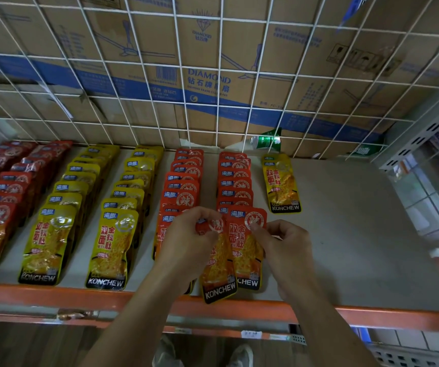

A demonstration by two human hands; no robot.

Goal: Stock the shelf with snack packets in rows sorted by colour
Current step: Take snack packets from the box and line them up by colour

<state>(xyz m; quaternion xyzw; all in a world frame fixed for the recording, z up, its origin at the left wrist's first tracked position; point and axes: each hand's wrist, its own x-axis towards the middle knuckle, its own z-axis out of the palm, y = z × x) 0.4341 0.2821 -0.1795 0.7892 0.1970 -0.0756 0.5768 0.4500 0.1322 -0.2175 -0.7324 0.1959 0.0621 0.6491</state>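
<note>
Centrally, left hand (189, 234) pinches a tilted orange foil snack packet (218, 272) lying down-frame; right hand (284, 242) pinches its orange neighbour (247, 251).

My left hand (189, 234) pinches a tilted orange packet (219, 263) at 6 o'clock, overhanging the shelf (345, 234) edge. My right hand (284, 242) pinches the front packet (247, 250) just beside it. Yellow rows (86, 186) lie flat at 10.

Pinches the tilted orange packet (219, 274) at its top with the left hand (189, 234); pinches the top of the adjacent front packet (247, 250) with the right hand (287, 245), near the shelf (345, 234) edge.
</note>
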